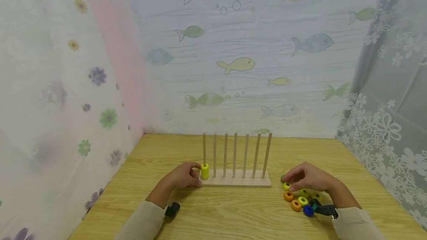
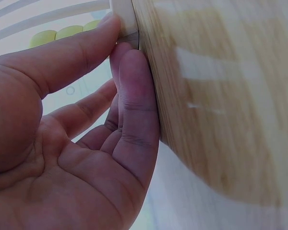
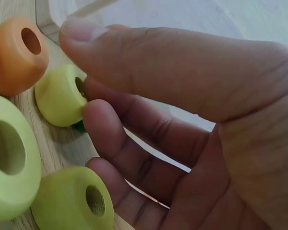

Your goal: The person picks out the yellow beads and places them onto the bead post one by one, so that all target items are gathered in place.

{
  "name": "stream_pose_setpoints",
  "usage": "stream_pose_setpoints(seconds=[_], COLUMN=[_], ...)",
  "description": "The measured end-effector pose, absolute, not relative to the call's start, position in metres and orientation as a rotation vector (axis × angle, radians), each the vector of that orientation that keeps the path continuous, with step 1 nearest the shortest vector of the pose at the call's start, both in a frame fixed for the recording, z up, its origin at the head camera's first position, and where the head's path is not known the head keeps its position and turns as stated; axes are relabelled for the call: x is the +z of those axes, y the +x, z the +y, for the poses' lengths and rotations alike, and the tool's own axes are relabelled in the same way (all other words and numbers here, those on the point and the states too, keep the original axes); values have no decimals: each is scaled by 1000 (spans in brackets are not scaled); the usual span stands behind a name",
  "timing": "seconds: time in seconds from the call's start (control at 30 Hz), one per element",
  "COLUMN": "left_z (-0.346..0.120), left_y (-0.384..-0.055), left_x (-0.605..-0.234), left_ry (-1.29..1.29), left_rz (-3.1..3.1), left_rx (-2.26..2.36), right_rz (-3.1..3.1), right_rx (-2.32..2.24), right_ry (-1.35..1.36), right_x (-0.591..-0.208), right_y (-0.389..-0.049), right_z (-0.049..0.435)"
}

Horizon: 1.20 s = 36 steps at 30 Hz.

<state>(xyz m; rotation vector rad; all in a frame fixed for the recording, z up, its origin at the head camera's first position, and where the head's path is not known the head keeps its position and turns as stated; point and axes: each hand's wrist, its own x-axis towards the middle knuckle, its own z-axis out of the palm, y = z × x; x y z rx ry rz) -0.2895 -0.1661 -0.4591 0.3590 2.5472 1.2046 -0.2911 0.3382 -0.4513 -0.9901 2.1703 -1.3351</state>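
Observation:
A wooden peg rack [image 1: 237, 183] with several upright pegs stands in the middle of the table. Stacked yellow beads [image 1: 205, 172] sit on its leftmost peg. My left hand [image 1: 182, 176] grips the left end of the base; in the left wrist view the thumb lies along the base end [image 2: 126, 21] and the fingers press its side. To the right of the rack, my right hand [image 1: 311, 178] hovers over loose beads. Its fingertips are right at a yellow bead [image 3: 57, 98] that rests on the table, while the thumb stands apart from it.
Around the right hand lie orange beads [image 1: 295, 205], a blue bead [image 1: 308, 211], a green bead [image 1: 282, 178] and several more yellow ones. Printed curtains [image 1: 240, 84] hang behind the wooden table [image 1: 233, 214] and at both sides. Each wrist wears a black strap [image 1: 325, 209].

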Motion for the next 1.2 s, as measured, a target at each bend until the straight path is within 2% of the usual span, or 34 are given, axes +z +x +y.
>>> stream_pose_setpoints(seconds=[1.2], left_z=[-165], left_y=[-287], left_x=[-457], left_ry=[345], left_rz=[2526], left_rx=[1233], right_rz=[2379], right_rx=[-1223], right_ry=[-813], right_x=[-452], right_y=[-289], right_z=[353])
